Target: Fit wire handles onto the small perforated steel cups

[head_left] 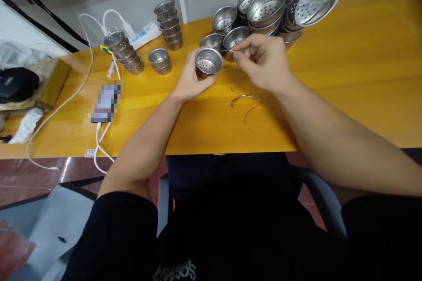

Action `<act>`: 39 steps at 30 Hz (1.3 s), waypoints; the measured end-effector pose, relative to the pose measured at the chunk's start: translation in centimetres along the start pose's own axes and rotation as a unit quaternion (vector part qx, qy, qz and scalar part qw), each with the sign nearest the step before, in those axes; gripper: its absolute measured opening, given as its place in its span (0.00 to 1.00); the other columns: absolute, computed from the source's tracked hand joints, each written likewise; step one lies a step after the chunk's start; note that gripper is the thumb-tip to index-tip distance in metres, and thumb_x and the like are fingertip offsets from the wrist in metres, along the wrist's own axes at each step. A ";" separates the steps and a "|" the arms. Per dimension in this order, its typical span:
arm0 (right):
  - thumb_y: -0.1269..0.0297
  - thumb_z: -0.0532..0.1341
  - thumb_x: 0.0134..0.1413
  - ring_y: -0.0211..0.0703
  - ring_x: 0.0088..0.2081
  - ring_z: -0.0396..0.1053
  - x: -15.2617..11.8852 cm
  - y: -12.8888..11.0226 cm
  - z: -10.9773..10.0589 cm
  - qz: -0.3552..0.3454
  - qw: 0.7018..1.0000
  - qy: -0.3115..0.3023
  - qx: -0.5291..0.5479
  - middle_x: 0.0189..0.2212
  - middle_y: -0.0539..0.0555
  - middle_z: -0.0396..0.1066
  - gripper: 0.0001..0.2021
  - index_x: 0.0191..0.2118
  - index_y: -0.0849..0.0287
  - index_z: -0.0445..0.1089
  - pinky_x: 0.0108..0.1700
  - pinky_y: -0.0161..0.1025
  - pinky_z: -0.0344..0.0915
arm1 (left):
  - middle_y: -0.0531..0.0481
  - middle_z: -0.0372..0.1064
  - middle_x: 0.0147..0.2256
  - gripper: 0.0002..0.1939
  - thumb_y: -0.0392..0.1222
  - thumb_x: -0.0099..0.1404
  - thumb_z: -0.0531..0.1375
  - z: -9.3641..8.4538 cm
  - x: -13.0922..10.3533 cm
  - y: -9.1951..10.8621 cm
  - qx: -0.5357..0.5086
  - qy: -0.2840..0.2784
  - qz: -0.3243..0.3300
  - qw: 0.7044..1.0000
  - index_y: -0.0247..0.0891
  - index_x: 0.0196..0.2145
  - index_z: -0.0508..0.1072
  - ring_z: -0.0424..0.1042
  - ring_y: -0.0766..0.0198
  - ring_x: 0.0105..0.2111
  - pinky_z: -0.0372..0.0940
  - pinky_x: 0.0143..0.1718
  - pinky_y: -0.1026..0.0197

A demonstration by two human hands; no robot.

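My left hand (192, 78) is wrapped round a small perforated metal cup (209, 62), its open mouth tilted up toward me. Just right of it, my right hand (265, 59) pinches a thin wire (227, 51) between thumb and forefinger. The wire's far end comes close to the cup's rim; whether it touches cannot be made out. Below my hands, several thin curved wires (243, 96) lie loose on the yellow table (204, 127). Right behind my hands stand more perforated metal cups (235, 37), partly hidden by my fingers.
Stacks of larger perforated cups (267, 6) crowd the back right, with one wide cup (319, 0) leaning outward. Smaller stacks (169, 26) stand back left, near a white power strip (145, 35). A phone (106, 103) with a white cable lies on the left. A box (54, 83) is farther left.
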State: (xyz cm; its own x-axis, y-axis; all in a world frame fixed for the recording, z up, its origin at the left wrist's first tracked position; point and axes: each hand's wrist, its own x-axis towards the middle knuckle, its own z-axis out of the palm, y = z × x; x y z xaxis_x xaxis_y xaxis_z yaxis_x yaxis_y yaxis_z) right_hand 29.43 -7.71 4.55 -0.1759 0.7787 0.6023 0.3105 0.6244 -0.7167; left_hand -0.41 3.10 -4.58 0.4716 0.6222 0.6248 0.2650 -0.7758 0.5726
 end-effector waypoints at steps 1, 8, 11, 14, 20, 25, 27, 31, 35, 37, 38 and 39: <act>0.33 0.80 0.83 0.46 0.27 0.62 0.0 0.0 0.1 -0.003 1.000 0.001 0.003 0.30 0.53 0.74 0.22 0.49 0.46 0.88 0.31 0.52 0.69 | 0.33 0.75 0.76 0.47 0.68 0.82 0.79 0.1 0.0 0.3 -0.005 0.001 -0.015 1.000 0.48 0.83 0.66 0.80 0.37 0.78 0.75 0.86 0.31; 0.38 0.85 0.79 0.49 0.32 0.69 -0.1 -0.6 1.0 0.026 0.999 -0.010 0.019 0.29 0.52 0.71 0.20 0.44 0.46 0.86 0.35 0.50 0.76 | 0.36 0.80 0.68 0.48 0.70 0.78 0.81 1.1 0.2 2.0 -0.066 -0.009 -0.031 0.997 0.43 0.78 0.66 0.87 0.40 0.69 0.81 0.79 0.32; 0.46 0.84 0.80 0.47 0.31 0.64 -0.1 -0.8 1.3 0.018 1.000 -0.008 -0.009 0.29 0.50 0.71 0.15 0.43 0.46 0.87 0.36 0.50 0.73 | 0.36 0.78 0.69 0.47 0.69 0.81 0.79 1.4 -0.1 2.7 -0.050 -0.017 -0.031 0.998 0.43 0.80 0.64 0.86 0.40 0.70 0.80 0.79 0.32; 0.57 0.82 0.80 0.46 0.30 0.62 0.0 -0.7 1.5 0.025 0.999 0.004 -0.034 0.30 0.50 0.73 0.08 0.44 0.47 0.89 0.37 0.50 0.69 | 0.35 0.75 0.72 0.50 0.72 0.83 0.77 1.6 -0.4 3.4 -0.031 -0.030 -0.017 0.999 0.44 0.83 0.60 0.83 0.39 0.73 0.76 0.82 0.32; 0.69 0.78 0.76 0.48 0.32 0.66 0.0 -1.2 1.6 0.051 0.997 0.013 -0.062 0.32 0.51 0.76 0.07 0.44 0.47 0.92 0.38 0.50 0.68 | 0.33 0.72 0.76 0.62 0.86 0.75 0.79 1.6 -0.5 4.2 -0.029 -0.050 -0.002 0.998 0.46 0.84 0.58 0.80 0.36 0.76 0.73 0.85 0.32; 0.64 0.80 0.79 0.48 0.32 0.67 -0.1 -1.3 1.7 0.055 0.996 0.013 -0.068 0.32 0.50 0.76 0.06 0.44 0.46 0.91 0.41 0.51 0.73 | 0.34 0.74 0.73 0.60 0.88 0.75 0.77 1.6 -0.4 5.1 -0.035 -0.045 -0.015 0.998 0.45 0.81 0.61 0.81 0.37 0.74 0.73 0.84 0.31; 0.63 0.80 0.79 0.48 0.32 0.67 0.0 -1.2 1.9 0.050 0.996 0.015 -0.066 0.32 0.50 0.76 0.05 0.45 0.47 0.90 0.41 0.51 0.73 | 0.34 0.75 0.72 0.58 0.85 0.77 0.77 1.6 -0.4 5.5 -0.030 -0.047 -0.025 0.998 0.44 0.81 0.62 0.81 0.37 0.74 0.73 0.84 0.30; 0.56 0.82 0.78 0.52 0.32 0.69 0.0 -1.7 2.1 0.059 0.997 0.020 -0.051 0.30 0.49 0.76 0.06 0.51 0.44 0.89 0.42 0.54 0.76 | 0.35 0.79 0.70 0.53 0.78 0.77 0.81 1.6 -0.3 6.2 -0.031 -0.046 -0.050 0.997 0.45 0.79 0.65 0.84 0.37 0.72 0.77 0.83 0.31; 0.50 0.82 0.78 0.55 0.33 0.71 -0.1 -2.7 2.2 0.071 0.997 0.007 -0.030 0.31 0.51 0.77 0.08 0.47 0.42 0.86 0.44 0.59 0.80 | 0.39 0.82 0.67 0.51 0.78 0.75 0.84 1.6 -0.1 6.9 -0.044 -0.040 -0.063 0.996 0.47 0.77 0.70 0.88 0.42 0.66 0.82 0.77 0.36; 0.47 0.82 0.77 0.57 0.35 0.72 -0.1 -2.8 2.3 0.074 0.997 0.008 -0.017 0.30 0.52 0.77 0.11 0.44 0.41 0.85 0.43 0.60 0.81 | 0.40 0.82 0.66 0.52 0.79 0.75 0.84 1.6 -0.1 7.1 -0.044 -0.040 -0.062 0.996 0.46 0.76 0.70 0.89 0.43 0.65 0.82 0.77 0.36; 0.45 0.83 0.77 0.58 0.36 0.73 -0.1 -2.7 2.4 0.076 0.997 0.011 -0.013 0.30 0.52 0.77 0.12 0.44 0.40 0.85 0.43 0.60 0.81 | 0.40 0.82 0.66 0.52 0.79 0.75 0.83 1.7 -0.1 7.1 -0.041 -0.041 -0.062 0.996 0.45 0.76 0.71 0.88 0.42 0.65 0.82 0.77 0.35; 0.45 0.83 0.76 0.58 0.36 0.73 -0.1 -2.6 2.5 0.077 0.997 0.013 -0.011 0.30 0.52 0.77 0.12 0.44 0.40 0.85 0.43 0.61 0.81 | 0.39 0.82 0.66 0.52 0.80 0.75 0.83 1.7 -0.1 7.1 -0.037 -0.043 -0.062 0.996 0.45 0.76 0.71 0.88 0.41 0.66 0.81 0.78 0.34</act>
State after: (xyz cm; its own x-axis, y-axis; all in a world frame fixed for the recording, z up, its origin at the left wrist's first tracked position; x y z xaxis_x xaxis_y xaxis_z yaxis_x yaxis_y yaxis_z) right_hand 26.32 -9.25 5.43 -0.0992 0.8635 0.4944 0.3526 0.4951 -0.7941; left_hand 2.86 -2.61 -1.46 0.5095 0.6996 0.5009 0.2655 -0.6816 0.6819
